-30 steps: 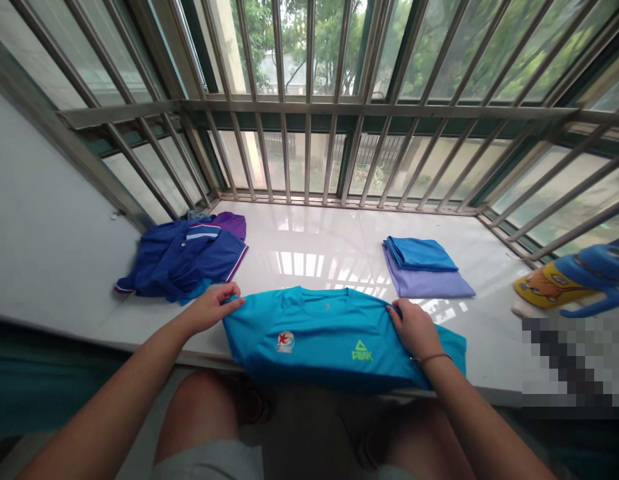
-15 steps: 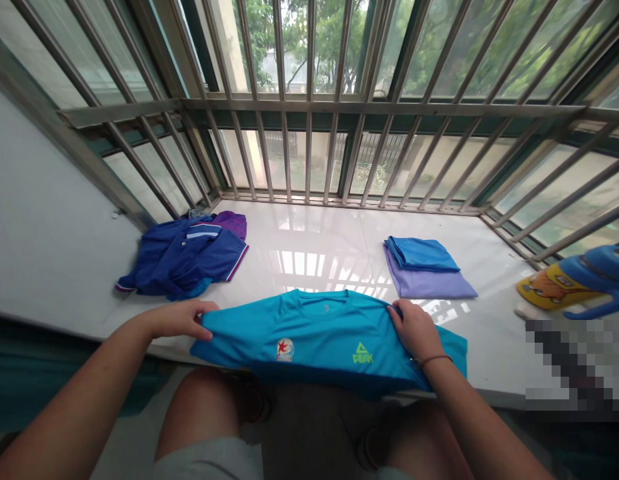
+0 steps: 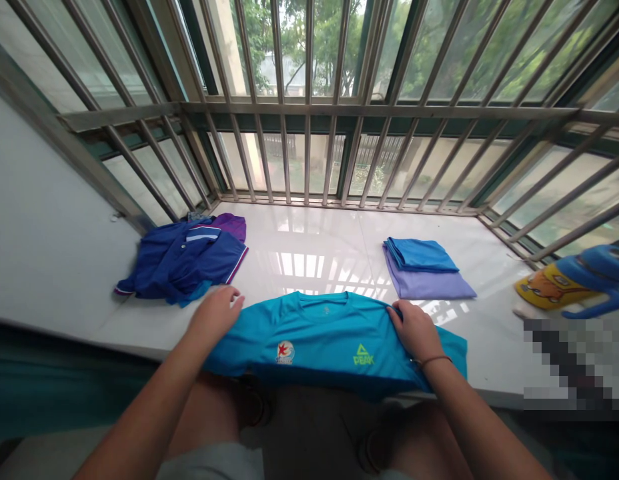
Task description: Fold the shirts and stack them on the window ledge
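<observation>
A turquoise T-shirt (image 3: 319, 333) lies spread along the front edge of the white ledge, its collar toward the window and its lower part hanging over the edge. It bears a round red-and-white badge and a green PEAK print. My right hand (image 3: 417, 327) pinches the shirt at the shoulder on the right, a band around the wrist. Over the left sleeve is my left hand (image 3: 217, 313), its fingers a little apart and nothing seen in them. My left forearm hides part of that sleeve.
A heap of dark blue and purple clothes (image 3: 184, 257) lies at the left of the ledge (image 3: 299, 233). Folded blue and lilac cloths (image 3: 424, 267) are stacked to the right. A blue-and-yellow bottle (image 3: 569, 280) lies at far right. Metal bars (image 3: 309, 147) line the window.
My left hand has let go of the sleeve's end and moved right and slightly up toward the shirt's shoulder. The right hand stays in place on the shirt.
</observation>
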Motion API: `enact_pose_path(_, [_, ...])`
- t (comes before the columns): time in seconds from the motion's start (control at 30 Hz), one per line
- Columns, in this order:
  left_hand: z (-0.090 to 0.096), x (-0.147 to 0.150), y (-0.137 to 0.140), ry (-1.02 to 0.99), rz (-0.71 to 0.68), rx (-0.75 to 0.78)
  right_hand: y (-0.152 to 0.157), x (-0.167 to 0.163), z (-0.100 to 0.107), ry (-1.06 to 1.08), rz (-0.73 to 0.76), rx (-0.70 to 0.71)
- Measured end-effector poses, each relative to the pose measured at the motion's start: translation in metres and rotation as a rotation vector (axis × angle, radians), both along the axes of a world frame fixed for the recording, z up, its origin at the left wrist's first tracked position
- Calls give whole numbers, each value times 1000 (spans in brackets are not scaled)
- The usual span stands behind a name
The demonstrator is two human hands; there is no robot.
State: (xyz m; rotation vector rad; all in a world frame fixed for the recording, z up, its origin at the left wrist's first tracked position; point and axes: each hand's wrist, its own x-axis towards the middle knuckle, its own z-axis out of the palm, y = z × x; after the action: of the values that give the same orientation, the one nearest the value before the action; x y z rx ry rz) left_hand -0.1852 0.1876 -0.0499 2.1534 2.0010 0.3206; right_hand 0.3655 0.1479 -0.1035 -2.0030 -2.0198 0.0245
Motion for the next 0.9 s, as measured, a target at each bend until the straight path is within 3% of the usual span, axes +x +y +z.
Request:
enact_pose_path(0.1, [-16,80,-1,4,-4,53,-1,0,0,-16,-4,-10])
enact_pose_path(0.2, [-33,124,6,18,22,106,-3,-1,1,-31,-18,-7])
enact_pose_path(0.4, [-48,121,34,-167,-119,72,-7,-4,7,-65,-41,-29])
enact_pose_path(0.53, [-45,117,55,-182,-177,83,-9,-4,12,-63,-89,-83])
enact_pose_path(0.7, [-36,137,81,-140,-213,120,-12,2,15,-51,-171,-103])
enact_pose_path(0.8, [-31,155,82,-116,-220,134,-13,6,17,-74,-220,-102])
enact_pose_path(0.9, [-29,172,68,-113,-254,244,-12,2,21,-146,-207,-14])
